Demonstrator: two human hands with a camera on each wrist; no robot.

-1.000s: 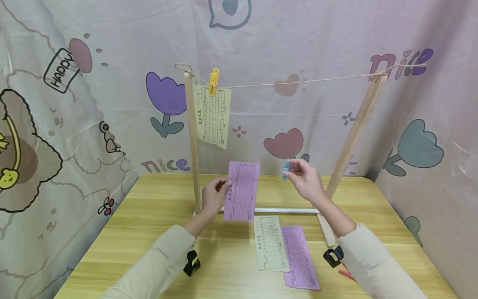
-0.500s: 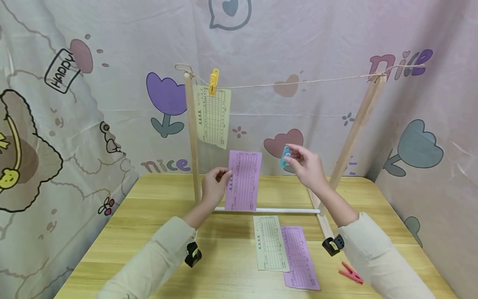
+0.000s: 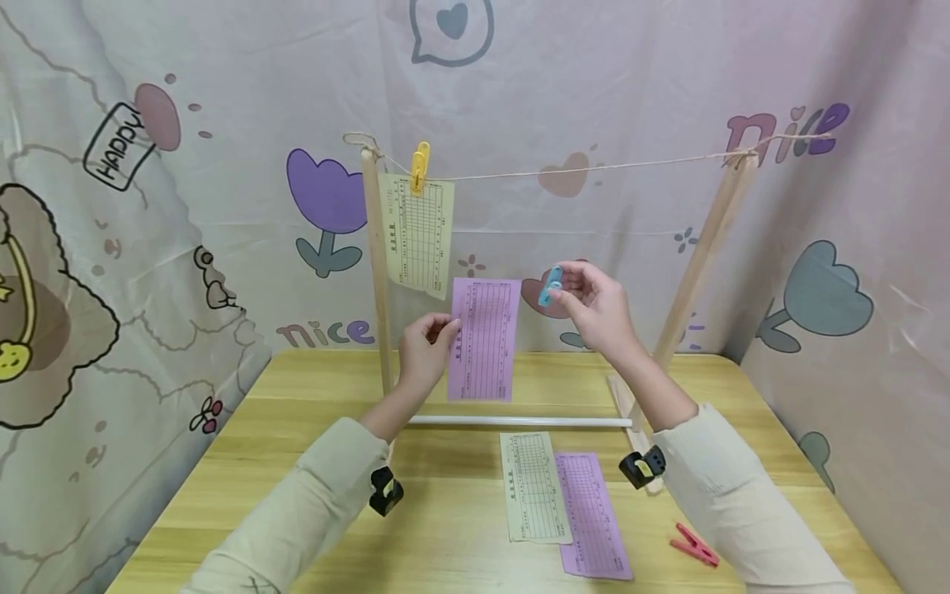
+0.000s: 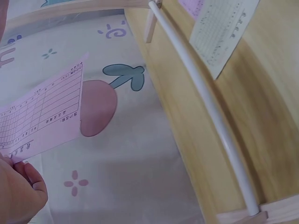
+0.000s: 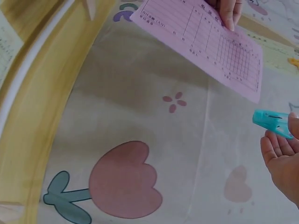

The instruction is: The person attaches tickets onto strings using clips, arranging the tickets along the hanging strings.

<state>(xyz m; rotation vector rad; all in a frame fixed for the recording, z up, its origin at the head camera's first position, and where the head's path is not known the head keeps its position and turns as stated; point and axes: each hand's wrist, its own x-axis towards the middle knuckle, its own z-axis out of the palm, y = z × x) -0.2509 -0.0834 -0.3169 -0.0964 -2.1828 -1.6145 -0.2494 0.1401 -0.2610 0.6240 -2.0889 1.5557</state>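
Observation:
My left hand pinches the left edge of a purple printed slip, held upright below the string. In the left wrist view the same slip reaches out past the fingertips. To its right, my right hand holds a blue clothespin between thumb and fingers, apart from the paper. The right wrist view shows the clothespin pointing toward the slip's corner. A yellow clothespin fixes a pale green slip to the string at the left.
Wooden posts carry the string, joined low down by a white rod. On the wooden table lie another pale green slip, overlapping a purple slip, and a pink clothespin.
Both hands have risen, lifting the purple slip and the blue clothespin closer to the string. The right hand has also moved left toward the slip. The pink clothespin has come into fuller view.

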